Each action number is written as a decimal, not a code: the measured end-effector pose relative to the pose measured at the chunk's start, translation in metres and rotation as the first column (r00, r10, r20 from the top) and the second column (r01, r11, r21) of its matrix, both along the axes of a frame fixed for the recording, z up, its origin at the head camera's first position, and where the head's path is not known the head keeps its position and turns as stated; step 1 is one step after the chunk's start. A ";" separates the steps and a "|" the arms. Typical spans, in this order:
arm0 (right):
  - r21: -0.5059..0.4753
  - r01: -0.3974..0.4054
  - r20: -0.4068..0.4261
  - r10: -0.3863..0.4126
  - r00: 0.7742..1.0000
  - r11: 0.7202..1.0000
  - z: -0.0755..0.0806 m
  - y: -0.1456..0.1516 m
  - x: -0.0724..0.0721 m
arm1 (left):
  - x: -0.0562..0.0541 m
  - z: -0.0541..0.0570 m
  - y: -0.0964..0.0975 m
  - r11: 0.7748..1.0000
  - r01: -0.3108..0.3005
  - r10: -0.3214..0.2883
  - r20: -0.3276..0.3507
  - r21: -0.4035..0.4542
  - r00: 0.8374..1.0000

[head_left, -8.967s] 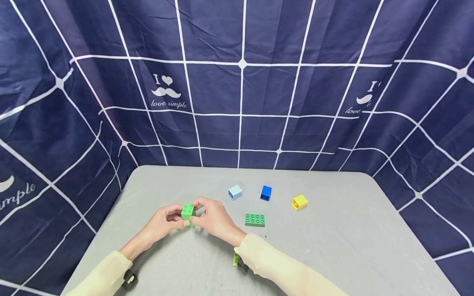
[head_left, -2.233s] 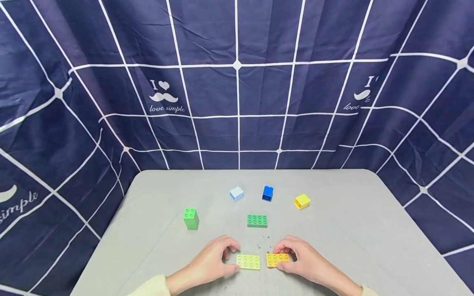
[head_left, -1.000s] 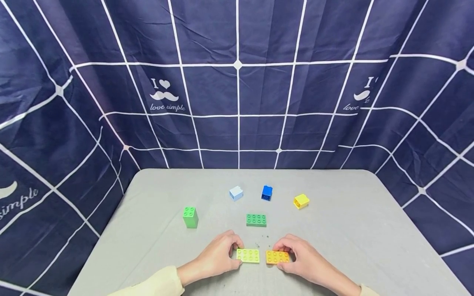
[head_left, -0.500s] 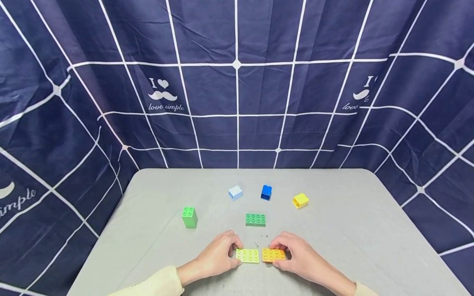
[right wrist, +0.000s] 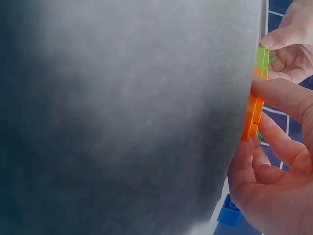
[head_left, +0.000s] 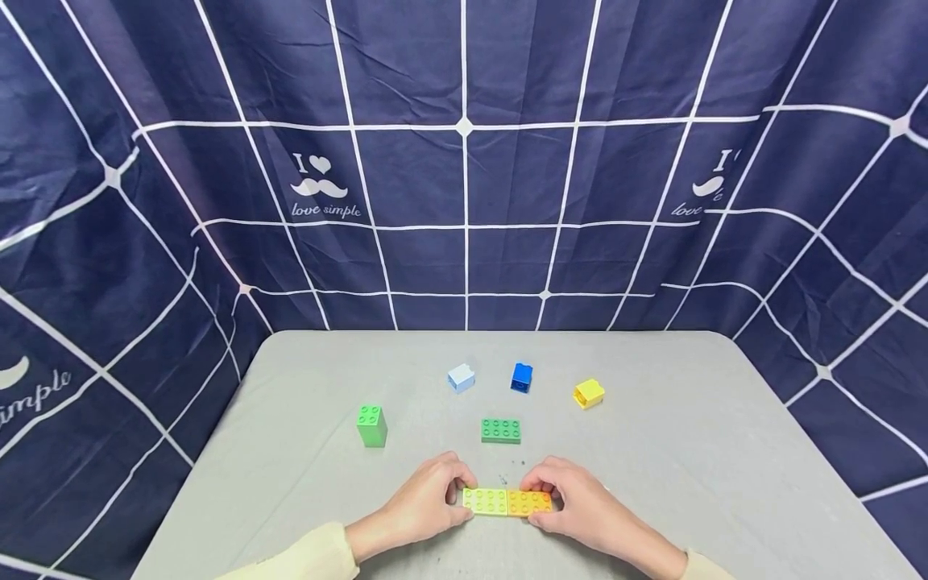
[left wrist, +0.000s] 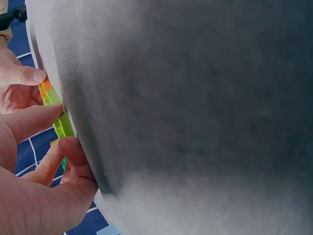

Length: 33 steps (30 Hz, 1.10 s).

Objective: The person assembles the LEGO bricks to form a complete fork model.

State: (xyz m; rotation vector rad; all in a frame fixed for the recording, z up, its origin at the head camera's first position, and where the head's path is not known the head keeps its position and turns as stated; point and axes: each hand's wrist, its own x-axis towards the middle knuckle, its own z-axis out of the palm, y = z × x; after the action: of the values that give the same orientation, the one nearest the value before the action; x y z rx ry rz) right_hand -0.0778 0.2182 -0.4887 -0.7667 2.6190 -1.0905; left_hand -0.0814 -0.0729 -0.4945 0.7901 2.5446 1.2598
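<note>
My left hand [head_left: 428,498] pinches a lime-green toy building brick [head_left: 486,501] by its left end, thumb on the near side and fingers on the far side. From the right, my right hand [head_left: 580,503] pinches an orange brick [head_left: 529,503] the same way. Both bricks lie flat on the table with studs up, end to end in one row and touching. In the right wrist view the orange brick [right wrist: 253,110] lies between thumb and fingers, with the lime-green brick [right wrist: 263,58] beyond it. The left wrist view shows the lime-green brick [left wrist: 64,125] in the left fingers.
A dark green brick [head_left: 501,431] lies just beyond the hands. A tall bright green stack [head_left: 373,427] stands upright at the left. Farther back lie light blue [head_left: 461,378], blue [head_left: 521,378] and yellow [head_left: 589,394] bricks. A dark blue curtain [head_left: 522,177] surrounds the grey table [head_left: 652,451].
Earlier both hands held the bright green stack, now left standing. More recently the right hand slid the orange brick left, closing the gap to the lime-green one. The left hand stays nearly still.
</note>
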 end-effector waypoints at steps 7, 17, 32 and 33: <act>0.014 0.004 0.027 -0.004 1.000 1.000 0.000 0.000 0.000 | -0.001 -0.002 -0.001 1.000 0.002 -0.002 0.005 0.010 1.000; 0.013 -0.001 0.033 0.001 0.999 1.000 0.000 0.001 0.000 | -0.002 -0.003 -0.002 1.000 0.006 -0.007 0.036 0.029 0.999; 0.060 0.021 0.068 -0.026 0.997 0.998 0.003 0.000 0.005 | -0.003 -0.004 -0.003 0.997 0.019 -0.023 0.057 0.073 0.998; 0.065 0.025 0.065 -0.029 0.997 0.998 0.004 0.000 0.005 | -0.004 -0.004 -0.003 0.997 0.019 -0.024 0.059 0.076 0.998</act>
State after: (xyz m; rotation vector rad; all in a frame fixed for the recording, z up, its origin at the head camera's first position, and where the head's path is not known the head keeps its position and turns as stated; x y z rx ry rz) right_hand -0.0726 0.2183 -0.4851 -0.6716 2.6024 -1.0157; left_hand -0.0851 -0.0762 -0.4989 0.7806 2.4488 1.3585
